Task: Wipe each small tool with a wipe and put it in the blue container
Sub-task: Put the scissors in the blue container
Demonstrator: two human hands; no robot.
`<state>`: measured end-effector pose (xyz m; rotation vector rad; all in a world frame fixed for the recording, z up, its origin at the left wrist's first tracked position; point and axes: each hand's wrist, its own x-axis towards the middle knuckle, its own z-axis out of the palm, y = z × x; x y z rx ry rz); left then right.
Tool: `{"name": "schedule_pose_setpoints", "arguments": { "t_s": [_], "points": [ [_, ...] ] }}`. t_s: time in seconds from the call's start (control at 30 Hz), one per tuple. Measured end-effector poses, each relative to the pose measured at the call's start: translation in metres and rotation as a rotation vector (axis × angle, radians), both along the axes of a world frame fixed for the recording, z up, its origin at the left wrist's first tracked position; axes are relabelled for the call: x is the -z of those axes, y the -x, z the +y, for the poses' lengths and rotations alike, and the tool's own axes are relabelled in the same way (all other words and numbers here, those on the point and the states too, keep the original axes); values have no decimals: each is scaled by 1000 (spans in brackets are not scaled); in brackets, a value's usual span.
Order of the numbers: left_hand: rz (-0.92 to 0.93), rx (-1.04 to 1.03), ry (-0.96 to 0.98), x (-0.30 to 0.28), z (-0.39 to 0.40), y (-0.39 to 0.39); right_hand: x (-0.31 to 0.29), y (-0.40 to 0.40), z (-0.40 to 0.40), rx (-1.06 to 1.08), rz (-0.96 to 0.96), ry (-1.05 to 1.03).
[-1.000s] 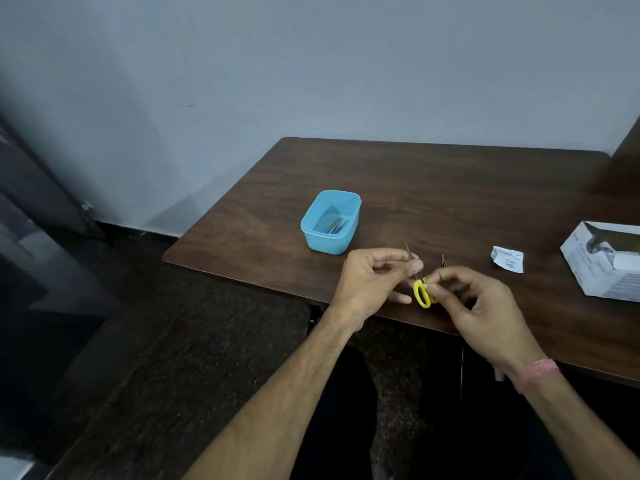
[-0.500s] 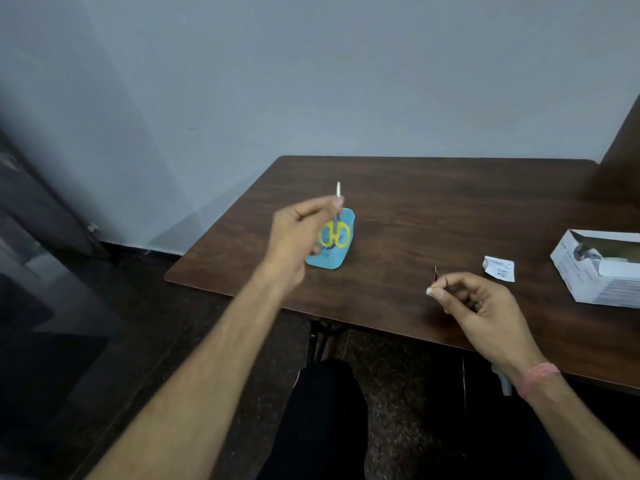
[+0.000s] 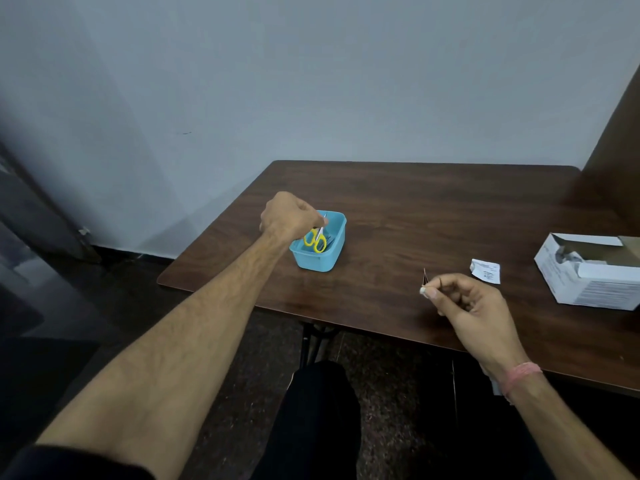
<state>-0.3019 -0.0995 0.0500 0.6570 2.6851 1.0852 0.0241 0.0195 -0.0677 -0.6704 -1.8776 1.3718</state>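
A blue container [image 3: 334, 252] stands on the brown table [image 3: 433, 220], left of centre. My left hand [image 3: 289, 216] hovers over the container's left rim and pinches small yellow-handled scissors [image 3: 316, 240] by the blades, with the handles hanging down inside the container. Dark metal tools lie in the container under the scissors. My right hand [image 3: 464, 303] is above the table's front edge. It pinches a small wipe [image 3: 424, 282] between thumb and fingers, and a dark corner of the wipe sticks up.
A torn white wipe sachet [image 3: 486, 270] lies on the table right of my right hand. An open white cardboard box [image 3: 588, 278] sits at the table's right edge. A grey wall is behind the table, and dark floor lies to the left.
My left hand carried the scissors away from my right hand to the blue container and lowered them, handles first, into it. My right hand stayed in place with the wipe.
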Motion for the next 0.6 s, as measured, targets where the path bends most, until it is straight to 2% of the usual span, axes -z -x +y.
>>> {"name": "schedule_pose_setpoints", "arguments": {
  "t_s": [0.43, 0.6],
  "points": [
    [105, -39, 190, 10, 5, -8, -7, 0, -1, 19, 84, 75],
    [191, -15, 142, 6, 2, -14, -8, -1, -2, 19, 97, 90]
  ]
}}
